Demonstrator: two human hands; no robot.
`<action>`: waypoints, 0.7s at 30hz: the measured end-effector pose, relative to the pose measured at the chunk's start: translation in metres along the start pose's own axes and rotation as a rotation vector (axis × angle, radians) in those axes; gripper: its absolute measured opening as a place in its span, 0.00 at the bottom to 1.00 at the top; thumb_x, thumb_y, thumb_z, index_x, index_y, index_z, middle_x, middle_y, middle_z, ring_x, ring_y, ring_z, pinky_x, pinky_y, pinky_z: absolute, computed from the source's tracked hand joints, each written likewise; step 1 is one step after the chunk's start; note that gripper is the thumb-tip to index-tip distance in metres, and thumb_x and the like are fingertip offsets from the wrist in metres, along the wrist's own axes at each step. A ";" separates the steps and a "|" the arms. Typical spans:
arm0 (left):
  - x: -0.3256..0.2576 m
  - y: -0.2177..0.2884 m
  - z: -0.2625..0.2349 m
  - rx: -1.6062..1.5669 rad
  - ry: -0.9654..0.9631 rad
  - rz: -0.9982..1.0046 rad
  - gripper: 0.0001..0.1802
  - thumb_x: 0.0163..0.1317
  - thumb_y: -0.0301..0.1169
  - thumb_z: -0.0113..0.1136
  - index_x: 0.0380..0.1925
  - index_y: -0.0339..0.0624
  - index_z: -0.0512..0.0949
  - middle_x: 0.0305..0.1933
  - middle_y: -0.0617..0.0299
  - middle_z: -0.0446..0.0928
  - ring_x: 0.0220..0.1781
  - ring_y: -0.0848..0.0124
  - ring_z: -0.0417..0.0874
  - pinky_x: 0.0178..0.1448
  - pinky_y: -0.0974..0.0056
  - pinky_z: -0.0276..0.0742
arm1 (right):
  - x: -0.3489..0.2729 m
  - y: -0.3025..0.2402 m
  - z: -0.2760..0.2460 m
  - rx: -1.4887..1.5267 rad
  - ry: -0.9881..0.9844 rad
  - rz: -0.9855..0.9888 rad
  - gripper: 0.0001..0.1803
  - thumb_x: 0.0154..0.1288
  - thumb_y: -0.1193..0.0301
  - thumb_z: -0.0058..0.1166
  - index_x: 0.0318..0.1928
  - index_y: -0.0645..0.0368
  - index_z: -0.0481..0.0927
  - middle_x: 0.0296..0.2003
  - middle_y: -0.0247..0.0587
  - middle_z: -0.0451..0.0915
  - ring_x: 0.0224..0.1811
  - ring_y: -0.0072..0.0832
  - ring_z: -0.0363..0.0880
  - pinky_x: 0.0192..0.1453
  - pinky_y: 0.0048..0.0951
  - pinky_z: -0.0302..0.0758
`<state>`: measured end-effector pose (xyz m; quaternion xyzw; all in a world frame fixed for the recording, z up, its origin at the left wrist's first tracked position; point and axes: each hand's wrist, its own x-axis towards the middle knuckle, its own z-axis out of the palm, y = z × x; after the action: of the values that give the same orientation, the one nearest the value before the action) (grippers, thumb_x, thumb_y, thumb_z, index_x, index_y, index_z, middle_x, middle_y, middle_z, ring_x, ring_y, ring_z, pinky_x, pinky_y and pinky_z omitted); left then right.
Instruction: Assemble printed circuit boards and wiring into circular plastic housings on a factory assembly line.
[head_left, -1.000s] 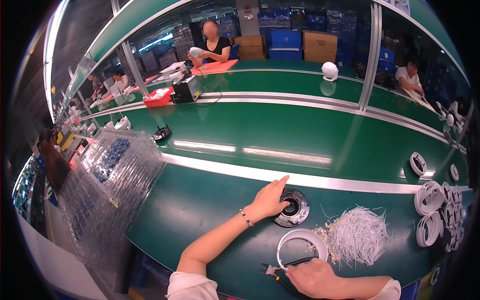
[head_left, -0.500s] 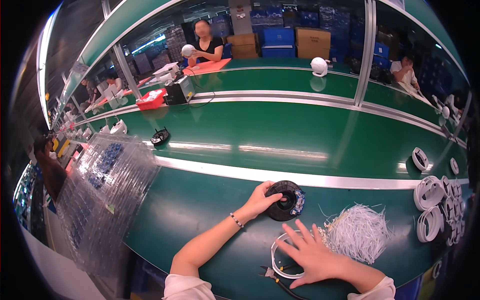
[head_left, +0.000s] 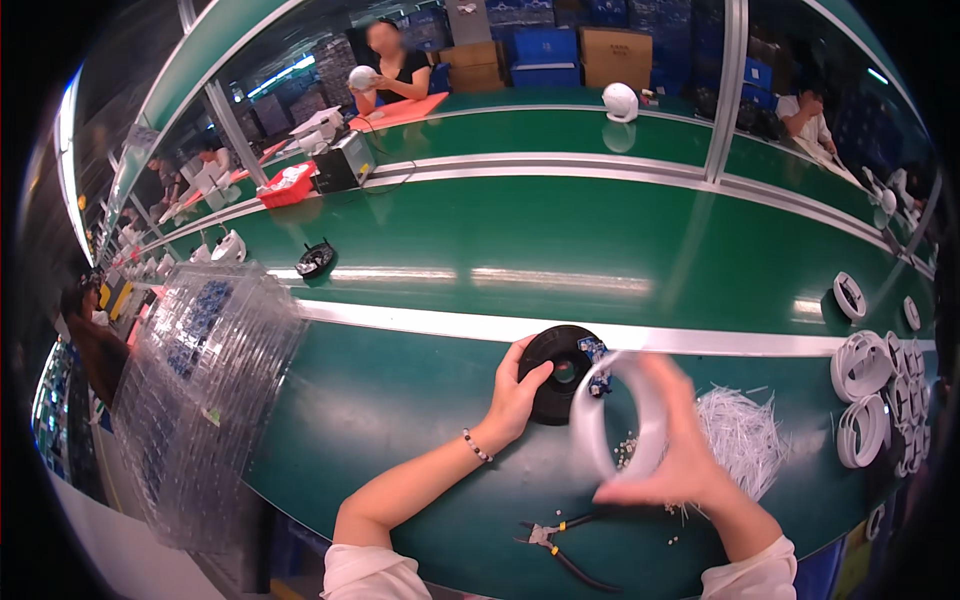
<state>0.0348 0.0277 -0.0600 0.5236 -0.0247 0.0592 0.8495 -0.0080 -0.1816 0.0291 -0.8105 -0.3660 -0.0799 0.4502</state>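
The right hand [head_left: 672, 455], flat over a white plastic ring [head_left: 618, 418] on the bench half a second ago, now grips that ring and lifts it, blurred, beside the round black plastic housing [head_left: 562, 372]. The left hand [head_left: 518, 385] still clasps the housing's left edge, tilting it up off the bench. They work on a green workbench [head_left: 400, 400]; black-handled pliers [head_left: 560, 540] lie near, white ties [head_left: 745, 440] at right, clear trays [head_left: 195, 390] at left. Other workers sit beyond.

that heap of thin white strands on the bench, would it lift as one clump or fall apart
The heap of white strands looks loose and splayed, so it would probably shed pieces when lifted. The strands seem thin and very light, likely to scatter if pushed. Stray ones already lie beside the right hand.
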 end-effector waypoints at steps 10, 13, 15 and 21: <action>-0.032 0.009 0.031 -0.392 -0.438 -0.385 0.32 0.58 0.31 0.41 0.63 0.45 0.46 0.65 0.58 0.52 0.66 0.62 0.54 0.66 0.56 0.50 | -0.003 0.044 0.029 0.135 0.124 0.337 0.66 0.28 0.55 0.73 0.62 0.67 0.42 0.56 0.58 0.52 0.62 0.47 0.51 0.63 0.40 0.54; -0.022 0.010 0.016 -0.522 -0.574 -0.566 0.35 0.56 0.48 0.41 0.62 0.43 0.52 0.63 0.53 0.55 0.64 0.59 0.57 0.67 0.52 0.49 | -0.007 0.038 0.033 0.144 0.090 0.356 0.66 0.28 0.54 0.73 0.62 0.67 0.41 0.57 0.58 0.51 0.63 0.49 0.49 0.64 0.41 0.53; -0.022 0.006 0.020 -0.546 -0.466 -0.615 0.37 0.56 0.53 0.39 0.61 0.43 0.53 0.63 0.52 0.56 0.64 0.58 0.58 0.67 0.52 0.50 | -0.010 0.040 0.039 0.091 0.084 0.298 0.66 0.28 0.55 0.73 0.62 0.67 0.42 0.58 0.59 0.50 0.63 0.49 0.48 0.64 0.42 0.52; -0.008 0.003 0.016 -0.601 -0.371 -0.649 0.44 0.54 0.66 0.32 0.59 0.42 0.58 0.60 0.49 0.60 0.62 0.56 0.61 0.65 0.49 0.54 | -0.002 0.041 0.049 0.017 0.186 0.125 0.62 0.25 0.57 0.74 0.61 0.64 0.50 0.61 0.63 0.48 0.64 0.51 0.47 0.64 0.44 0.52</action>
<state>0.0267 0.0136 -0.0510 0.2370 -0.0272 -0.3132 0.9192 0.0079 -0.1578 -0.0276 -0.8170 -0.2724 -0.1234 0.4930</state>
